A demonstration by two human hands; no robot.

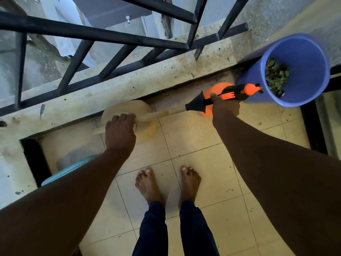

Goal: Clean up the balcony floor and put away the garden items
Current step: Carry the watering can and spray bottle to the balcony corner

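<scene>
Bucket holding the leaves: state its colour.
Blue bucket, seen best in the head view.

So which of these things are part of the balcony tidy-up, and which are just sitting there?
Part of the job:
sprayer, gripped by the right hand
cream tank, blurred, under the left hand
blue bucket holding leaves
tiled floor

Just there:
railing
concrete ledge
teal basket, partly hidden by the left arm

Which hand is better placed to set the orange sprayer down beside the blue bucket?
The right hand: it already grips the orange and black pump sprayer, right next to the blue plastic bucket. The left hand holds the pale tank farther away.
</scene>
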